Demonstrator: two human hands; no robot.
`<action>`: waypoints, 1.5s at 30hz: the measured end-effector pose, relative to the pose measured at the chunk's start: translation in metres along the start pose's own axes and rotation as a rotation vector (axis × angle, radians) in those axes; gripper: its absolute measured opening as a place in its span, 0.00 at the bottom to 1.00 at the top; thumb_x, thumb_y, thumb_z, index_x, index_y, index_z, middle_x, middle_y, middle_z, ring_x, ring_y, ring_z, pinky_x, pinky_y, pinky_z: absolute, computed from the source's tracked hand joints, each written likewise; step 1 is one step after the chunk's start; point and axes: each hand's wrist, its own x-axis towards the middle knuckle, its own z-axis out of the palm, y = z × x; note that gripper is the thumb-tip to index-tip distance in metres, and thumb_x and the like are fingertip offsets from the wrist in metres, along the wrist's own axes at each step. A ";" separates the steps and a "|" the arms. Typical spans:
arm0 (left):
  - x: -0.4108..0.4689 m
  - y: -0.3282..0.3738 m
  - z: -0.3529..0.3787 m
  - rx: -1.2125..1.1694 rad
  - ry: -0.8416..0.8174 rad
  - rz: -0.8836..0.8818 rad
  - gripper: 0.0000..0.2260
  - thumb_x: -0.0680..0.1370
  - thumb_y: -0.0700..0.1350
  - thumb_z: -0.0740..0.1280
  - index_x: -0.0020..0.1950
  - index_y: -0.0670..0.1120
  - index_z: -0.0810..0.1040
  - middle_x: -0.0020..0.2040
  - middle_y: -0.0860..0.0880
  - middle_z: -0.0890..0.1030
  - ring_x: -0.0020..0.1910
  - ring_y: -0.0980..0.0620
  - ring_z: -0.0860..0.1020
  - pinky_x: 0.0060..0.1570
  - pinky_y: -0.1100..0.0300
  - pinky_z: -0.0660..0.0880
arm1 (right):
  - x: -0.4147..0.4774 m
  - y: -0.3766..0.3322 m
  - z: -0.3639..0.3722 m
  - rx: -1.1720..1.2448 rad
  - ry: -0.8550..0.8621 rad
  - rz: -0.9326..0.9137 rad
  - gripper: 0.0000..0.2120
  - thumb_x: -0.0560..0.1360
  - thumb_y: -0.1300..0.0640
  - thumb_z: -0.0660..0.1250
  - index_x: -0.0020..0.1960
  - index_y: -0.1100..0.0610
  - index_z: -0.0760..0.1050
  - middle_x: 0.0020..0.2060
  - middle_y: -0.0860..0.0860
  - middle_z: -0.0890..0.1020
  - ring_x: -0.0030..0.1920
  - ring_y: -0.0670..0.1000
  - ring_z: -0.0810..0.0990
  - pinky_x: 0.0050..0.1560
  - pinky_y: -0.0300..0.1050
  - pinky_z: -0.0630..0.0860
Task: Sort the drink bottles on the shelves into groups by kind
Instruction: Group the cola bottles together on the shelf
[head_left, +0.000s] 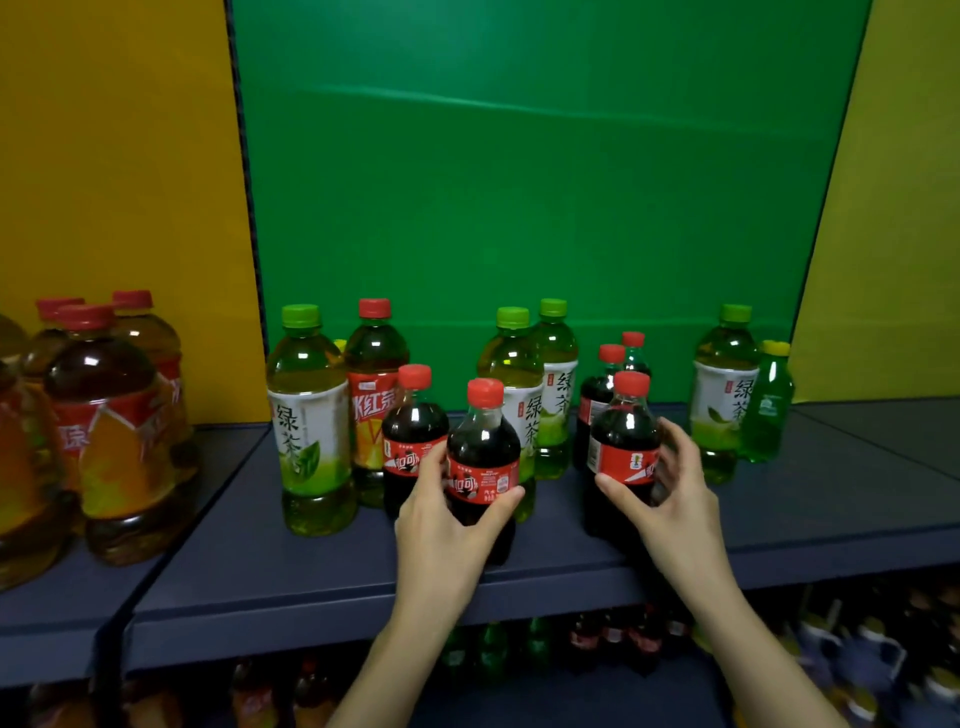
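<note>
Fingers (498, 506) round cola bottle (483, 457) (both hands)

Upright on the dark shelf (260, 561): red-capped cola bottles (483, 462) at front centre, green tea bottles (309, 415) behind them, amber iced-tea bottles (119, 431) far left, one green soda bottle (768, 410) far right.

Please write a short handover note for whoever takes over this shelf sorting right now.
Left hand: grip closed on a front cola bottle.
Right hand: grip closed on another cola bottle; both bottles upright on the middle shelf.
Done: big iced tea bottles grouped on the left shelf.
Left: the middle shelf is mixed. Gather the colas, including the third cola and those behind; group the green tea bottles; move the stray iced tea and the green soda.
</note>
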 end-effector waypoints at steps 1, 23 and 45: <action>-0.001 0.000 0.003 0.007 0.002 0.005 0.35 0.64 0.63 0.73 0.66 0.52 0.67 0.58 0.58 0.76 0.59 0.56 0.75 0.62 0.51 0.73 | 0.003 0.003 -0.001 0.012 -0.005 0.008 0.37 0.66 0.58 0.76 0.69 0.50 0.61 0.58 0.43 0.72 0.59 0.43 0.73 0.61 0.40 0.68; -0.012 0.000 0.024 0.227 0.359 0.140 0.32 0.67 0.55 0.69 0.67 0.42 0.70 0.58 0.46 0.73 0.58 0.49 0.70 0.57 0.49 0.72 | 0.041 0.032 -0.015 -0.080 -0.045 -0.050 0.34 0.69 0.57 0.73 0.70 0.53 0.61 0.60 0.44 0.71 0.61 0.45 0.71 0.60 0.41 0.68; -0.004 0.011 0.059 0.469 0.550 0.267 0.14 0.71 0.37 0.72 0.54 0.39 0.74 0.47 0.48 0.75 0.47 0.53 0.74 0.49 0.64 0.71 | 0.055 0.015 0.028 0.117 -0.403 -0.206 0.27 0.79 0.61 0.59 0.74 0.53 0.53 0.73 0.48 0.61 0.71 0.43 0.60 0.71 0.39 0.60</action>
